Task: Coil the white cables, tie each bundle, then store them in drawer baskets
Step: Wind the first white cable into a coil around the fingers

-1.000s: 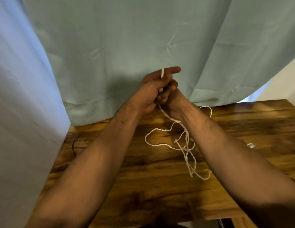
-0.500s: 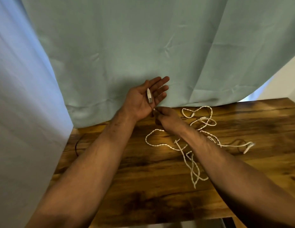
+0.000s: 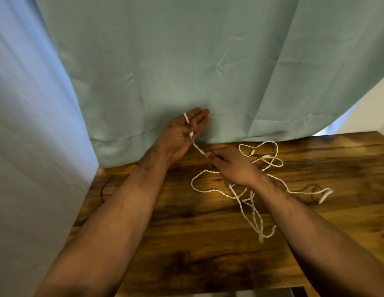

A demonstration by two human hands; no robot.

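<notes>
The wooden table (image 3: 208, 254) has a dark, streaked grain and a smooth sheen. Its left edge slants along a pale blue cloth (image 3: 26, 146). Its far edge is hidden under the hem of a soft, creased green curtain (image 3: 186, 61), and its near edge crosses the bottom of the view. The widest bare wood lies near and left, between the two forearms, with more to the far right.

The white cable (image 3: 208, 191) is thin and twisted like rope. It sprawls in loose loops over the middle and right of the table, with one plug end (image 3: 325, 195) lying well to the right. The left hand (image 3: 180, 136) is held palm up at the far edge against the curtain, fingers straight. A turn of cable crosses one finger and a small connector rests in the palm. From there a short taut stretch runs to the right hand (image 3: 231, 166), which is knuckles up just above the wood and pinches the cable between thumb and fingertip.

A thin dark wire (image 3: 102, 189) curves along the table's left edge.
</notes>
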